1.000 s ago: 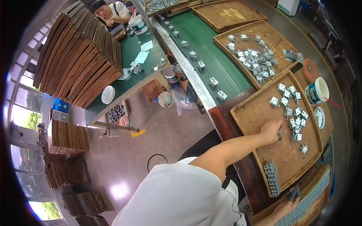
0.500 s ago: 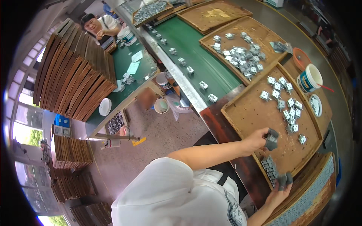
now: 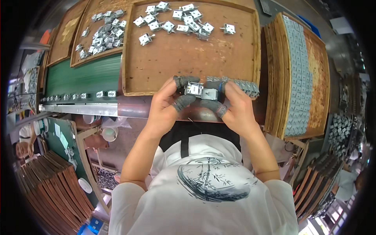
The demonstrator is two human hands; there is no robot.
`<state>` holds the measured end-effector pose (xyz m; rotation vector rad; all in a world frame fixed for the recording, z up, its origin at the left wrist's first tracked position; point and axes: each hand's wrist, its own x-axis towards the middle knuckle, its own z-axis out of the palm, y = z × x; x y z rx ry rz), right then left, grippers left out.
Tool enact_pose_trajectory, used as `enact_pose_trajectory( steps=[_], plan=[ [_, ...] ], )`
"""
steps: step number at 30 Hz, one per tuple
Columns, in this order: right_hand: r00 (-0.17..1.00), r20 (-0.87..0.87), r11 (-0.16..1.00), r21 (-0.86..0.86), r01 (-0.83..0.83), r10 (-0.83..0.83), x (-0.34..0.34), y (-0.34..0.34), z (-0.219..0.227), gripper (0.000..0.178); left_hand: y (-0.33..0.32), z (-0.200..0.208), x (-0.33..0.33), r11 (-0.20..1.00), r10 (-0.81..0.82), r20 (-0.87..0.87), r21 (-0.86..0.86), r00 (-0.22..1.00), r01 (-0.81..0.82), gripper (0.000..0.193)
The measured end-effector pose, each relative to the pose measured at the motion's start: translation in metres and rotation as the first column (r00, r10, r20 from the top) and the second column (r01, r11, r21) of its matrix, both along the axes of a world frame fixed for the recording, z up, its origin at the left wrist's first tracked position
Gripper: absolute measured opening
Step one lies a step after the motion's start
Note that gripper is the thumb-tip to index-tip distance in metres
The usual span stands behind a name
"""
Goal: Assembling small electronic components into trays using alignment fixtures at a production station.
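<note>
My left hand (image 3: pixel 165 102) pinches a small silvery box-shaped metal part (image 3: pixel 193 89) between thumb and finger. Close beside it, my right hand (image 3: pixel 238 105) grips a second, greyer metal part (image 3: pixel 210 94). The two parts meet or nearly meet above the front edge of a wooden tray (image 3: pixel 188 58); I cannot tell whether they are joined. Grey sleeves cover thumb and fingertips on both hands. Behind the right hand, a row of metal parts (image 3: pixel 246 86) is lined up along the tray's front, partly hidden by the fingers. Several loose metal parts (image 3: pixel 192 21) lie scattered at the tray's far side.
On the left, a green conveyor belt (image 3: pixel 82 76) carries a line of similar parts. Beyond it another wooden tray (image 3: pixel 78 62) holds a heap of them. To the right, a stack of trays (image 3: pixel 274 82) bears neatly packed parts. Stacked boards (image 3: pixel 51 184) stand at lower left.
The view has swung to face the tray squarely. My hands, apart before over the tray's near part, have come together, and a metal part now shows clearly in each.
</note>
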<state>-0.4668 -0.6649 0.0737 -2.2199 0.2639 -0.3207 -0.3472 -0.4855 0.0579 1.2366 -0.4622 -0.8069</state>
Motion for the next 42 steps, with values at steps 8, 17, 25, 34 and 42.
enact_pose_trajectory(
  steps=[8,17,25,34,42],
  plan=[
    [0.999,0.030,0.974,-0.225,-0.026,0.034,-0.006,-0.003,0.004,0.026,-0.010,-0.006,-0.019,0.998,-0.013,0.218,0.061,0.976,0.000,0.032],
    [0.995,-0.017,0.988,-0.114,-0.104,0.103,-0.006,-0.023,-0.001,0.021,-0.023,-0.014,-0.018,0.993,-0.034,-0.190,0.103,0.981,0.055,0.035],
    [0.993,0.080,0.980,-0.172,0.097,-0.085,-0.002,0.002,-0.037,0.018,-0.039,-0.016,-0.033,0.921,-0.152,0.631,0.371,0.761,-0.123,0.076],
    [0.975,-0.210,0.912,0.409,0.019,0.074,-0.007,-0.015,-0.029,0.041,-0.041,-0.027,-0.023,0.985,-0.085,0.695,0.166,0.714,-0.045,0.066],
    [0.893,-0.445,0.991,0.129,-0.013,0.070,-0.027,-0.034,-0.006,0.043,-0.044,-0.033,-0.012,0.972,-0.220,0.815,0.231,0.536,0.046,0.061]
  ],
)
